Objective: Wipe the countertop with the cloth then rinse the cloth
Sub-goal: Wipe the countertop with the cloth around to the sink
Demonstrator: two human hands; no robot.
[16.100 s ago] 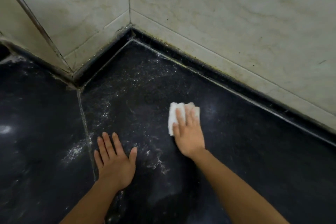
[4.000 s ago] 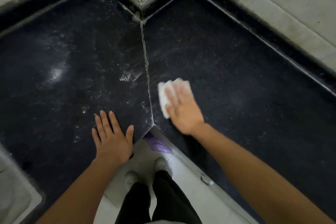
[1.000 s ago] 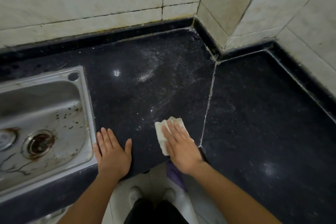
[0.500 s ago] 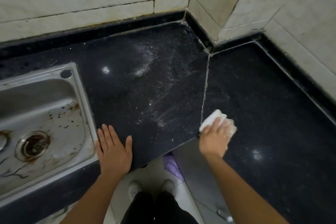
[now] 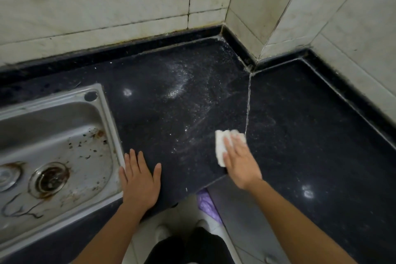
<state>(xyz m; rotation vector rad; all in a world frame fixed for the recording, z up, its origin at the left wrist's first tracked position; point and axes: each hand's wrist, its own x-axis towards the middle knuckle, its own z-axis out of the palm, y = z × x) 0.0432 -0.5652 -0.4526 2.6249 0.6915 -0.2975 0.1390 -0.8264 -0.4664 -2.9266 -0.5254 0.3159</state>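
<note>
**Cloth [image 5: 220, 148]: white, folded, on the worktop just left of the seam**

- Cloth: lies flat on the dark worktop [image 5: 310, 135] near its front edge, its right end touching the pale seam [image 5: 248, 109] between the two slabs. Half a second ago it sat right of that seam, bunched under curled fingers; it is now across on the left slab.
- Right hand [image 5: 241, 164]: presses down on the cloth, fingers straight and close together, slightly blurred. The cloth's left and far edges show past the fingertips.
- Left hand [image 5: 139, 182]: palm flat on the worktop at the front edge, fingers straight and a little apart, thumb out to the side. Its place is unchanged, just beside the sink's right rim.
- Sink [image 5: 109, 118]: steel, stained, set in the worktop's left end.
- White residue [image 5: 177, 83]: streaked over the left slab, from its back corner down toward the cloth.
</note>
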